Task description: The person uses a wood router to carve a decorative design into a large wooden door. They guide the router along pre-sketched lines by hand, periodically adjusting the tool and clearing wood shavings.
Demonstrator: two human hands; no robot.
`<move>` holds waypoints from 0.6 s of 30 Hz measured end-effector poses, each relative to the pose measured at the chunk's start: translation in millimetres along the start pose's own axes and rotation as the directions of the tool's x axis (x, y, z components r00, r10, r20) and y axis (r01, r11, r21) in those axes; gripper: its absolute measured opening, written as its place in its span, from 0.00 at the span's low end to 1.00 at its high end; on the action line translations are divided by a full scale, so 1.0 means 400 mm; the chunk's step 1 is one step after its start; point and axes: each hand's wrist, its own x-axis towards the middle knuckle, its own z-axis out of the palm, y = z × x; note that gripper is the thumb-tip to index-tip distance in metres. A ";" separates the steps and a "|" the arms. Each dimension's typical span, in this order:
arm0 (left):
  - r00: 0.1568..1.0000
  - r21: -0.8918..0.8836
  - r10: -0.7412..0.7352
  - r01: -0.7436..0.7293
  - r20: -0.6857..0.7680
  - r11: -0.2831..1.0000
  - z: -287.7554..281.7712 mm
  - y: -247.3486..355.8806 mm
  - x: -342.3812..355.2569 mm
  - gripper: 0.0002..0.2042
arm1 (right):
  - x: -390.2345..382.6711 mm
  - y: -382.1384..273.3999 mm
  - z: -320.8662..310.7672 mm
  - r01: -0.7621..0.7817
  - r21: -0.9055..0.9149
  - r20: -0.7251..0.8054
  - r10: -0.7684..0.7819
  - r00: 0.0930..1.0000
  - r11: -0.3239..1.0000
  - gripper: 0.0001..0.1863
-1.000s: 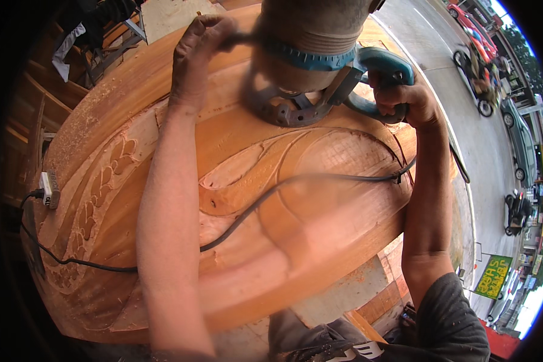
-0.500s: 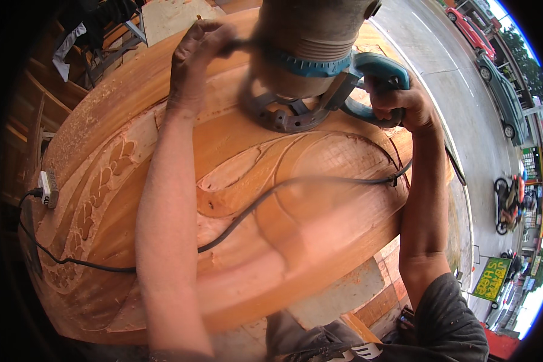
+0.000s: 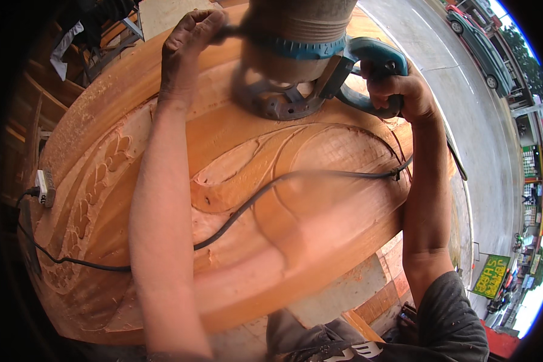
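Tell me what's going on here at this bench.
A person is working a handheld power router over a large carved wooden panel. The left hand grips the side knob, and the right hand holds the teal rear handle. The router's base sits on the wood above a partly cut swirling relief. Its black cord trails across the panel to a plug at the left edge.

The large carved panel (image 3: 223, 199) is showing orange-brown bare wood, matt, smooth on the raised bands and rough with chips in the cut hollows. The router (image 3: 301, 54) is showing a dusty dull metal base and a smooth teal plastic handle. The cord (image 3: 271, 187) is looking like matt black rubber.
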 end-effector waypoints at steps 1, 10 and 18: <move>1.000 0.023 0.010 -0.010 0.001 1.000 -0.002 0.001 0.000 0.14 | -0.002 -0.004 0.005 -0.005 0.005 -0.015 0.006 1.000 1.000 0.17; 1.000 -0.026 0.018 -0.018 0.025 0.999 -0.017 -0.006 0.005 0.14 | 0.002 0.006 0.002 -0.015 0.007 0.011 0.015 1.000 1.000 0.17; 0.999 -0.100 -0.035 0.038 0.027 0.994 0.011 0.025 0.005 0.17 | 0.006 0.016 -0.002 0.019 -0.014 0.008 -0.019 1.000 1.000 0.17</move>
